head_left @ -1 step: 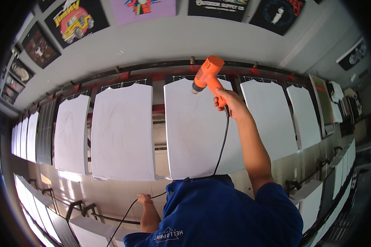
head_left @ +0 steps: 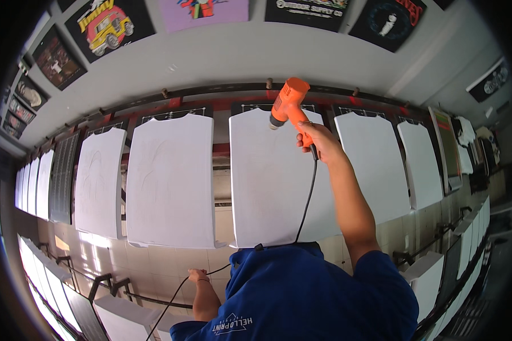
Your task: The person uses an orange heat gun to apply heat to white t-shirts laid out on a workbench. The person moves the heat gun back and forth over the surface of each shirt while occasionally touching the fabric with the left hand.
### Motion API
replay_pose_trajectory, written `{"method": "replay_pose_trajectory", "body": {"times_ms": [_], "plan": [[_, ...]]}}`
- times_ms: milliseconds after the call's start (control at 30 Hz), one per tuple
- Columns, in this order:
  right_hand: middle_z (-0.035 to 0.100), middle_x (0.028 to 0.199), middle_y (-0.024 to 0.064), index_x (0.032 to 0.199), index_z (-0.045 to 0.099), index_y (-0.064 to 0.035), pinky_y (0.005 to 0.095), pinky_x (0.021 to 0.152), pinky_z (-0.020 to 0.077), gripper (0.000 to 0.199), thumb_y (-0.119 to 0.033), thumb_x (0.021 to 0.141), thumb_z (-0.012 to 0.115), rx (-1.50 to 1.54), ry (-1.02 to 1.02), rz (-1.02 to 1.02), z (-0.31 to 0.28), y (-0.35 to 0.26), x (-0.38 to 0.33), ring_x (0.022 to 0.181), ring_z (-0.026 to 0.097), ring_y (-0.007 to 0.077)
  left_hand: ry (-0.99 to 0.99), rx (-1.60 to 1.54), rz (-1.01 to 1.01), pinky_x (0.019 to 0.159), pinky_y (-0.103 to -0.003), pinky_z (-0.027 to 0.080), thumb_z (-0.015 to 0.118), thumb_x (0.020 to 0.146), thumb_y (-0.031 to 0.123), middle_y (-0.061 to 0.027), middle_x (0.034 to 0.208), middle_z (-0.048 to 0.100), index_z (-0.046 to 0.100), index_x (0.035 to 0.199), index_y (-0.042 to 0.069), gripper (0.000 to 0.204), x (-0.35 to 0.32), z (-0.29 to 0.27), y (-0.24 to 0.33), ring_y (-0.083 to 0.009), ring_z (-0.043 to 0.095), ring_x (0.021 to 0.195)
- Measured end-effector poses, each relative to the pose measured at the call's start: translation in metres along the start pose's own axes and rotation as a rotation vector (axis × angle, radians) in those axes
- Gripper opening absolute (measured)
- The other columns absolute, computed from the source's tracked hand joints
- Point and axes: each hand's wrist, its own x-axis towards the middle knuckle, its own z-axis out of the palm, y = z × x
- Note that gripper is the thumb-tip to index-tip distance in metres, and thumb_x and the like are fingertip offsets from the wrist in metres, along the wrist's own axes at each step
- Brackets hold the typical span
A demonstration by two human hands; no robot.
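My right hand is wrapped round the handle of an orange heat gun. The gun's metal nozzle points down and left above the upper part of a white T-shirt, which is stretched flat over a board in front of me. From the handle's base a black power cord runs down across the shirt toward my body. Low on the left, my left hand is closed on the same cord, which passes through it and trails to the lower edge.
More white shirts lie on boards to both sides, along a dark metal rail. A bare dark board stands in the left row. Other boards and metal brackets are behind me. Printed panels hang on the grey wall.
The whole view has shifted very slightly. Both hands keep their hold, and the heat gun stays over the same part of the shirt.
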Motion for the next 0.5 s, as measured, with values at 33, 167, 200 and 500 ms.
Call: {"method": "replay_pose_trajectory", "body": {"times_ms": [33,167,200,500], "plan": [[0.057,0.077,0.0017,0.102,0.059,-0.0037,0.0243,0.055,0.0458,0.037,-0.039,0.091,0.060,-0.052,-0.010,0.023,-0.001,0.005,0.012,0.068,0.058,0.0112,0.055,-0.069,-0.054,0.043,-0.035,0.048,0.042,0.100,0.034,-0.0160,0.067,0.055,0.049,0.084,-0.011,0.048,0.004,-0.007,0.005,-0.0227,0.052,0.052],[0.057,0.078,0.0016,0.098,0.058,-0.0043,0.0241,0.055,0.0463,0.038,-0.041,0.088,0.061,-0.217,-0.039,0.075,-0.003,0.020,0.038,0.068,0.059,0.0115,0.066,-0.095,-0.066,0.049,-0.035,0.053,0.040,0.100,0.034,-0.0179,0.076,0.056,0.047,0.098,-0.012,0.046,0.026,-0.048,0.007,-0.0239,0.055,0.058],[0.057,0.077,0.0013,0.097,0.058,-0.0045,0.0241,0.056,0.0464,0.038,-0.041,0.088,0.061,-0.244,-0.047,0.071,0.000,0.023,0.041,0.068,0.059,0.0114,0.062,-0.100,-0.066,0.051,-0.036,0.054,0.040,0.100,0.034,-0.0176,0.077,0.055,0.046,0.102,-0.011,0.045,0.026,-0.054,0.008,-0.0241,0.055,0.060],[0.057,0.073,0.0012,0.097,0.058,-0.0045,0.0236,0.051,0.0442,0.032,-0.036,0.090,0.061,-0.133,-0.081,0.095,0.006,0.029,0.059,0.064,0.057,0.0104,-0.153,-0.185,0.010,0.062,-0.041,0.057,0.042,0.100,0.034,-0.0137,0.081,0.055,0.041,0.105,0.002,0.033,0.003,-0.050,0.014,-0.0244,0.059,0.069]]}}
